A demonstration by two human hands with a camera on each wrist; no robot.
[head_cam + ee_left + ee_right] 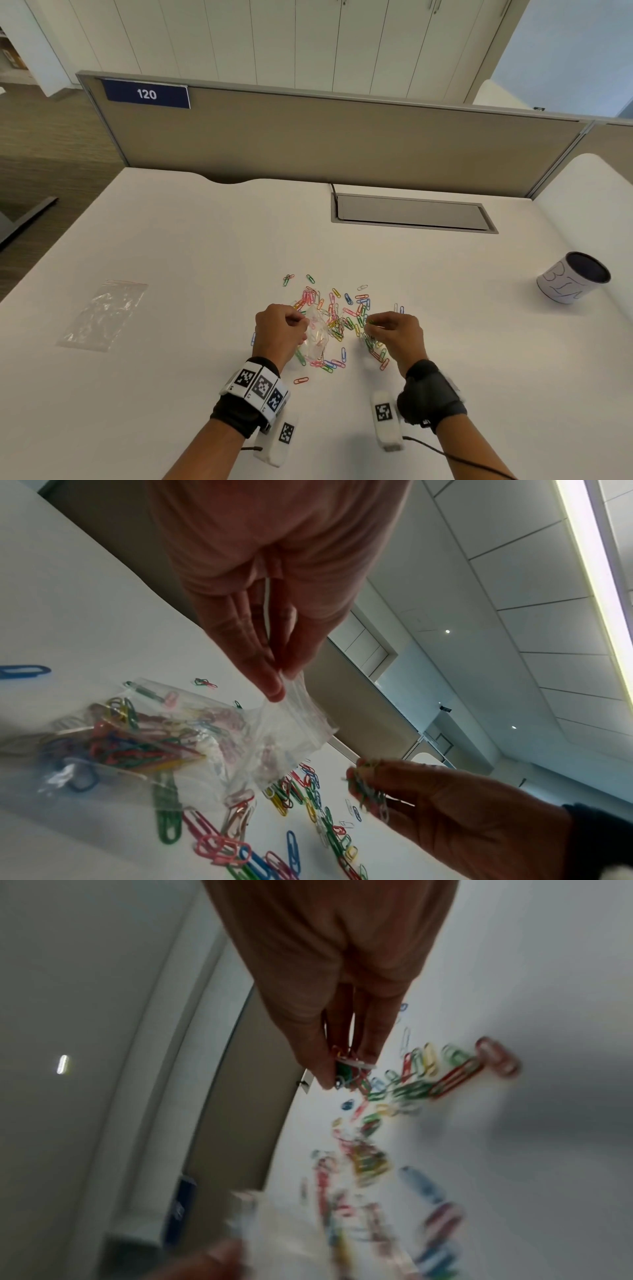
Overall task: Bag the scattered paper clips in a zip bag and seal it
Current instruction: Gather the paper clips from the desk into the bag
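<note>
Coloured paper clips (342, 318) lie scattered on the white desk (191, 260) in front of me. My left hand (301, 323) pinches the top edge of a clear zip bag (317, 339), which hangs open with several clips inside (116, 748). In the left wrist view the thumb and fingers (270, 680) pinch the bag's rim (301, 704). My right hand (371, 325) is just right of the bag, above the pile, and pinches a small bunch of clips (349, 1072) between thumb and fingertips. The same bunch (369, 791) shows in the left wrist view.
A second, empty zip bag (102, 315) lies flat at the left of the desk. A paper-wrapped dark cup (572, 277) stands at the right. A grey cable hatch (411, 212) sits at the back before the partition (342, 144).
</note>
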